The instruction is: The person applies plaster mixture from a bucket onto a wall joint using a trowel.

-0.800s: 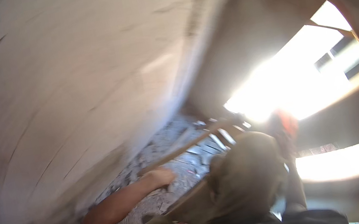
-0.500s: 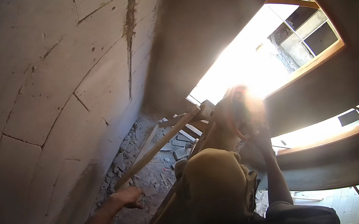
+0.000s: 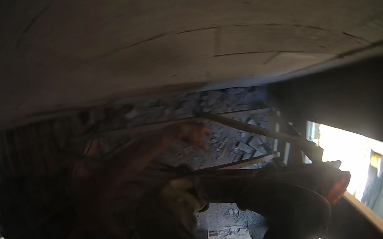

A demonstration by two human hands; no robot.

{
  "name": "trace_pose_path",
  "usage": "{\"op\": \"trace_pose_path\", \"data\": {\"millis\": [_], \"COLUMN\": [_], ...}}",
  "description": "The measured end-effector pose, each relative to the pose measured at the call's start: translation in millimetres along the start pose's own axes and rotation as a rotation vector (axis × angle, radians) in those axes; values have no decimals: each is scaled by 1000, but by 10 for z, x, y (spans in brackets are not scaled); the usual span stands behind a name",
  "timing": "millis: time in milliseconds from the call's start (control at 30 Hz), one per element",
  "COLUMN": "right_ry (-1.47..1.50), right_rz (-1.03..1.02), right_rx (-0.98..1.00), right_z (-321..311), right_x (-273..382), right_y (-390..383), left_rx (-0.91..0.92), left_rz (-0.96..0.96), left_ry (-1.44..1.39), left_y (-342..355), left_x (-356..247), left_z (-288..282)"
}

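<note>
Red-edged thing (image 3: 336,187), too dark to name more closely, sits at the lower right, just beside the bright window (image 3: 348,150). The right hand is lost in shadow around there, so I cannot tell whether it grips anything. The left hand (image 3: 193,133) is well apart from it, bare, fingers loosely bent on nothing that shows — nearest to the left end of a slanting pole (image 3: 255,131), though blur hides whether they touch.

A careless swing could knock the red-edged thing into the pole or the window frame (image 3: 369,213), since these crowd close together; glare beside deep shadow would make that easy to misjudge. Loose rubble (image 3: 251,146) could also turn underfoot.

Counted: one red-edged thing, one slanting pole, one block wall (image 3: 191,58), one wood strip (image 3: 255,160) below the pole, and at least two pale uprights (image 3: 275,136) — the rubble is too blurred to count.
</note>
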State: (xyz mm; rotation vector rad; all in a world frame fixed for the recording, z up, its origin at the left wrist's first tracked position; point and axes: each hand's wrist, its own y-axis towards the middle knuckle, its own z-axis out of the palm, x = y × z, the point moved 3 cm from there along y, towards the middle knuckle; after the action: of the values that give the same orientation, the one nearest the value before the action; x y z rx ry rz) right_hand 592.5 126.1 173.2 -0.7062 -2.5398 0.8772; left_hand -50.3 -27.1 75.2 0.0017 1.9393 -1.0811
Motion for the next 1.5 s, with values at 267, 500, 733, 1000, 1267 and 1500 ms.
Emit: {"op": "trace_pose_path", "data": {"millis": [267,500,733,1000,1267,1500], "right_ry": [-63,-107,-147,-215,-276,-301], "right_rz": [-1,26,43,-55,-250,-433], "right_rx": [83,103,87,83,157,260], "right_z": [-378,-683,-1319,-1866,-1585,-816], "right_x": [666,760,848,1436,2429,3225], "right_y": [-475,-802,-1071,-1370,-2020,-3151], "left_rx": [-373,-645,-610,-768,-939,-1009], "left_rz": [-321,-695,-871,-910,-1058,-1007], "left_ry": [-605,-1000,-1150,-1613,-1873,-2100], "left_y": [-1482,-2439,-2696,-3090,-3835,-4136], "left_x": [236,229,-614,-1704,-2525,-2736], "left_z": [1152,2784,3474,3948,4698,4922]}}
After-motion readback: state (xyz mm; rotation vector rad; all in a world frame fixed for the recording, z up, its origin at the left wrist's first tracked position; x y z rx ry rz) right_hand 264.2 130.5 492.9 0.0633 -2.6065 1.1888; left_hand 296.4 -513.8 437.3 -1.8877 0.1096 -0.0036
